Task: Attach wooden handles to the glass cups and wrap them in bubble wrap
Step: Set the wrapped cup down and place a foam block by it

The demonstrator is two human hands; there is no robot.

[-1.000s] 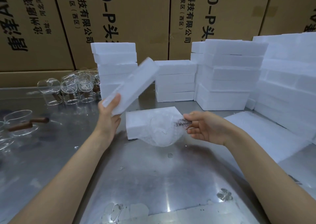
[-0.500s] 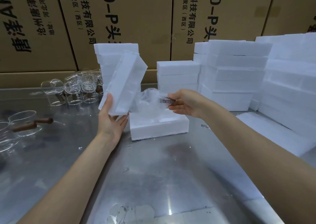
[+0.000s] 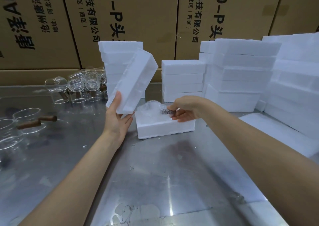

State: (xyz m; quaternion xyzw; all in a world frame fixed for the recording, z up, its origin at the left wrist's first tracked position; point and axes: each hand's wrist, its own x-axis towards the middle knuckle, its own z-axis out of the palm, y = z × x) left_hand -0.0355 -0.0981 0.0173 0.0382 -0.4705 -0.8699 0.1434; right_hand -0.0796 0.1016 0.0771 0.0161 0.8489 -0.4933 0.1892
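Wrapped cup (image 3: 151, 108): glass lost under bubble wrap, lower part sunk in foam box (image 3: 165, 127), depth not visible. Handle (image 3: 166, 112) shows only as dark patch through wrap, far end covered by my right hand (image 3: 185, 110). My left hand (image 3: 117, 120): fingertips hidden behind foam lid (image 3: 132, 82). Lid blocks part of foam stack (image 3: 119, 53) behind. Cluster of cups (image 3: 82, 85) at back: glass overlaps, count unclear. Near cups (image 3: 10, 127) cut by left edge. Carton (image 3: 120, 18) print cropped at top.
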